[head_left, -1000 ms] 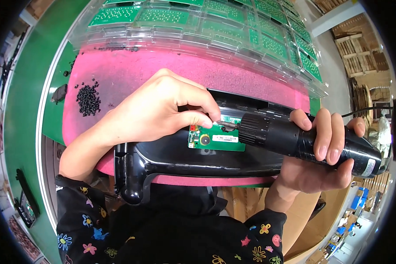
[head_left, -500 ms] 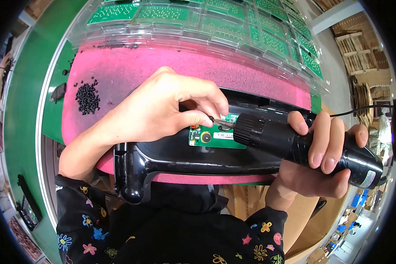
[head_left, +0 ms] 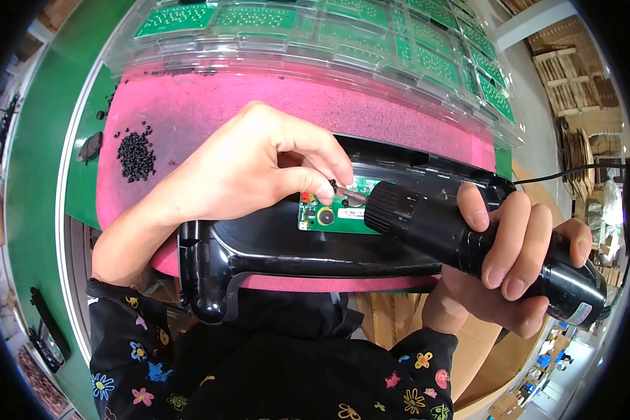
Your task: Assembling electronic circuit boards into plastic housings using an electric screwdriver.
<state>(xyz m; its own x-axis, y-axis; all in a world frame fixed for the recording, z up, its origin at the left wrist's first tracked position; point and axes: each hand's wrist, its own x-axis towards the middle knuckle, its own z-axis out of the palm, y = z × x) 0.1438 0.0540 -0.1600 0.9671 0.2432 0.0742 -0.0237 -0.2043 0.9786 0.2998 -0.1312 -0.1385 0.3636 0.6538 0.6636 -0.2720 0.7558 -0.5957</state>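
Clear trays of green boards, left hand pinching bit, right hand wrapped round screwdriver — black housing.

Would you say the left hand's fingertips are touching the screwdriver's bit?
Touching: the head view shows the left hand pinching the thin bit of the electric screwdriver over the green circuit board.

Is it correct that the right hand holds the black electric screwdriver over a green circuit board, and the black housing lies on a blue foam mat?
Not quite. The foam mat is pink, not blue, as the head view shows. The rest holds: the right hand holds the black electric screwdriver over the green circuit board, which sits in the black housing.
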